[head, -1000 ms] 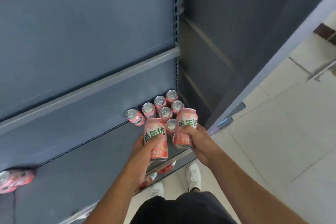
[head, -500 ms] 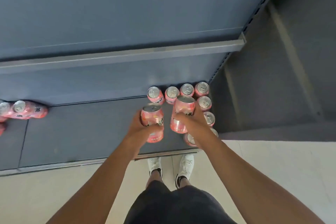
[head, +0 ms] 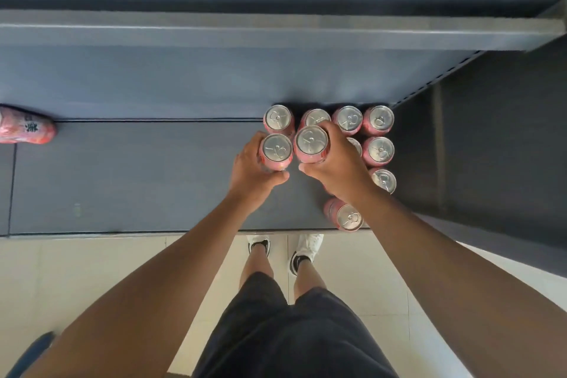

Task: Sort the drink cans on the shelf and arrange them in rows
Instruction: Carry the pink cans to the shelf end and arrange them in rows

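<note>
A pink drink can point(head: 277, 149) is gripped upright by the left hand point(head: 253, 170), a second can point(head: 311, 142) by the right hand point(head: 339, 167) — both held just before the back row of cans point(head: 349, 119), at the right end of the grey shelf point(head: 122, 181). A toppled can point(head: 26, 129) is seen far left.

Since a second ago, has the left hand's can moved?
Yes: the can in the left hand went deeper into the shelf, from its front edge to right before the leftmost back-row can.

Bare forearms, dark shorts point(head: 294, 331), white sneakers point(head: 310, 244) with black ankle socks point(head: 297, 261).
</note>
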Demonstrator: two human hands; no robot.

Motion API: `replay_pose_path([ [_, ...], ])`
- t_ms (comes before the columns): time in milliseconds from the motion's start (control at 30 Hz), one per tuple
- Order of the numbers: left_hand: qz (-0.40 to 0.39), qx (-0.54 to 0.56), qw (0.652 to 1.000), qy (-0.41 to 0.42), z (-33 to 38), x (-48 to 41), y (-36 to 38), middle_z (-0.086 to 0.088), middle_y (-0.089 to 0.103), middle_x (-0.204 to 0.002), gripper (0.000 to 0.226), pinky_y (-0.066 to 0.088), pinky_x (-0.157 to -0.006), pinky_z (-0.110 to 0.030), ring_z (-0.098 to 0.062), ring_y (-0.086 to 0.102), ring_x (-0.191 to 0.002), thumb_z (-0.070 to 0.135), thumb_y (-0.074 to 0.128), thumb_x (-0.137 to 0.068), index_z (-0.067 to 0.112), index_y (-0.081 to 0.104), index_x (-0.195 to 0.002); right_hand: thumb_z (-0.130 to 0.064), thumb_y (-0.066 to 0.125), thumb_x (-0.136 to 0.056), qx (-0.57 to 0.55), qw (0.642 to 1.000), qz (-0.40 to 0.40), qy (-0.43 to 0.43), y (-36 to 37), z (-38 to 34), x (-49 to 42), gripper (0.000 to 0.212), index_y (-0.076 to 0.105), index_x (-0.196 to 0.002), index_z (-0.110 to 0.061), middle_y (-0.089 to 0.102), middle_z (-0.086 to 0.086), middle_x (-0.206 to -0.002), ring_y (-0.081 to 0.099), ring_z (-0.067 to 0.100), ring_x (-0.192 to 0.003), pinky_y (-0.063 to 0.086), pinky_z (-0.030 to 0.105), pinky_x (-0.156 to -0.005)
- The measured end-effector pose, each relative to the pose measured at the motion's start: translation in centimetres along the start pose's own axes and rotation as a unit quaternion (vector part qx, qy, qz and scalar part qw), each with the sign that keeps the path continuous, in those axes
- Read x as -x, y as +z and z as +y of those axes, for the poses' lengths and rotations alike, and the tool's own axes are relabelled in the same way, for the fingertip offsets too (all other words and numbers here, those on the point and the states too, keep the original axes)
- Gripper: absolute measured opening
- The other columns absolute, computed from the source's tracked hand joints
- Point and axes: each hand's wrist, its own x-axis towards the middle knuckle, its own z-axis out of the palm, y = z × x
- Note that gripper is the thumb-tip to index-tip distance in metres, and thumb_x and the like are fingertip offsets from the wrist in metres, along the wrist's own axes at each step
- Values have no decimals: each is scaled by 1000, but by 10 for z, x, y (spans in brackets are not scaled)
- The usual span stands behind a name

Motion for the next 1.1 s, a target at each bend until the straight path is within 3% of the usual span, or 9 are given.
replay_pose_path([
  [167,14,-30,999,-33,-12,-12,6,18,66,-94,52,46,-69,-20,-6,62,-89,11,79,-66,35,53,-104,-26,85,-73,118,993,11,-8,8,17,-10,75,43,-135,-17,57,-3,-126,56,19,-108,46,35,-83],
  [333,11,-39,998,-43,-22,-24,16,16,67,-96,54,45,-69,-16,-8,62,-91,10,78,-67,35,53,-109,-36,87,-64,264,960,85,-34,22,33,-14,76,52,-128,-17,51,1,-134,46,29,-121,32,43,-104],
  [467,15,-17,997,-74,-32,-30,28,15,67,-95,56,43,-62,-8,-5,62,-87,13,81,-69,33,52,-111,-44,90,-58,357,926,117,-26,31,44,-17,85,52,-130,-18,49,6,-132,44,31,-119,33,45,-103],
  [567,19,0,997,-78,-35,-33,38,16,66,-95,59,44,-65,-14,-3,62,-87,14,82,-68,36,47,-109,-48,91,-53,411,899,145,-32,35,48,-20,90,53,-129,-18,47,8,-131,43,31,-115,33,45,-98],
  [767,14,36,996,-81,-32,-33,49,20,62,-99,71,38,-60,-1,4,58,-90,5,80,-68,30,44,-124,-53,90,-49,460,871,171,-14,41,50,-20,90,54,-124,-19,43,10,-130,41,32,-114,23,45,-98],
  [900,15,32,997,-70,-35,-30,52,20,60,-101,72,38,-60,1,-7,59,-95,6,79,-70,27,41,-128,-62,86,-48,495,852,167,-16,43,56,-21,93,52,-124,-20,39,9,-132,33,31,-115,22,45,-98],
  [1100,15,13,998,-60,-33,-24,50,17,61,-111,71,35,-66,-1,-5,57,-100,20,83,-71,31,44,-130,-59,83,-60,458,879,136,1,43,56,-19,84,49,-127,-21,42,11,-139,37,33,-125,21,43,-102],
])
